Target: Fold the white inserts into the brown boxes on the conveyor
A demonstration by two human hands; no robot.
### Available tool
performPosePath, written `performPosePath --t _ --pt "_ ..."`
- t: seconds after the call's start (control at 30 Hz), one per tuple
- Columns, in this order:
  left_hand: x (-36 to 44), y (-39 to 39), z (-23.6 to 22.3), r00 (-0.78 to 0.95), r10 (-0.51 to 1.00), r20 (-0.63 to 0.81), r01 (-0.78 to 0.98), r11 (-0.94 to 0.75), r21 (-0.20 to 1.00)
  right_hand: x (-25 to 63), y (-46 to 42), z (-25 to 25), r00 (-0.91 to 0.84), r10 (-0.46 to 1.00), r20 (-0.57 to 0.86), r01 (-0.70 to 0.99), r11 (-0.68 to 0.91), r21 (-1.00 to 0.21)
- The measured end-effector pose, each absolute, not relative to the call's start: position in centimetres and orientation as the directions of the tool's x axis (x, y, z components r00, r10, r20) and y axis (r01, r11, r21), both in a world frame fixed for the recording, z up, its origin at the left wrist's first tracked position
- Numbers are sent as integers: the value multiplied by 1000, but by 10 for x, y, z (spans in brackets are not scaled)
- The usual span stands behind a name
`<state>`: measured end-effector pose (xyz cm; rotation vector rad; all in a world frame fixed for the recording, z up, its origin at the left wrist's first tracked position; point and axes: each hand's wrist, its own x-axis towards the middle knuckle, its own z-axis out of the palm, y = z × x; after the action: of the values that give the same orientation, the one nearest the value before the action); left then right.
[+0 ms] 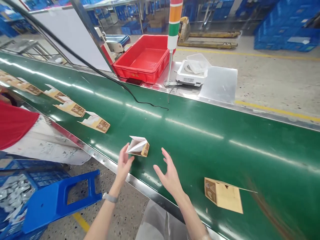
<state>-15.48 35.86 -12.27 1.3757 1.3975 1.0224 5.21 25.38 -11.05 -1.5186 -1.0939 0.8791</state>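
A small open carton [145,150] with a white inside and raised flaps sits on the green conveyor belt [190,143] in front of me. At its left end is my left hand [123,164], fingers and thumb apart, the fingertips at or touching the carton's edge; no firm grip shows. To the carton's right, my right hand [170,175] hovers over the belt, fingers spread and holding nothing. Farther right stands another carton [228,196], tan with a brown printed side and a flap sticking out.
Several more open cartons [98,125] line the belt at the left. A black cable [130,95] hangs over it. Beyond stand a red tub [150,61], a signal-light pole [173,36] and a white scale [191,75]. Lower left are a blue stool [52,203] and a person's red sleeve [16,123].
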Motion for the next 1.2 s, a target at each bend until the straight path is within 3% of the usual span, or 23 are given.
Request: performPosePath --t 0.07,0.17,0.27,0.33,0.43,0.53,0.63,0.7,0.8,0.9,1.03,1.2 --pt "-133 354 -131 127 990 -59 191 34 981 35 283 -121 251 968 2 138 -34 -990" --pt "-91 325 -141 164 986 27 147 -52 988 31 284 -129 323 946 -9 120 -50 -992" --pt "-61 293 -151 182 980 81 157 -110 981 55 256 -129 412 911 8 231 -96 -968" --pt "-53 279 -155 244 965 98 180 -144 973 80 240 -123 358 933 12 378 -133 -916" --pt "-55 274 -153 381 911 158 226 -257 940 111 231 -104 226 973 -51 654 -191 -732" --pt "-64 285 -138 533 819 212 319 -427 846 121 241 -75 148 971 -187 870 -218 -443" --pt "-69 304 -118 636 752 175 435 -536 724 118 259 -50 128 936 -328 960 -200 -196" --pt "-70 314 -110 654 743 146 454 -539 710 117 269 -42 124 918 -376 973 -187 -135" --pt "-67 316 -114 597 785 165 381 -458 803 124 273 -45 87 933 -350 973 -156 -172" --pt "-59 306 -130 533 824 191 281 -385 879 135 262 -61 56 972 -230 943 -127 -309" --pt "-43 290 -147 482 840 249 187 -376 908 144 241 -79 81 992 -92 861 -116 -495" --pt "-33 284 -155 459 854 246 179 -361 915 147 227 -85 130 991 -34 826 -127 -550"
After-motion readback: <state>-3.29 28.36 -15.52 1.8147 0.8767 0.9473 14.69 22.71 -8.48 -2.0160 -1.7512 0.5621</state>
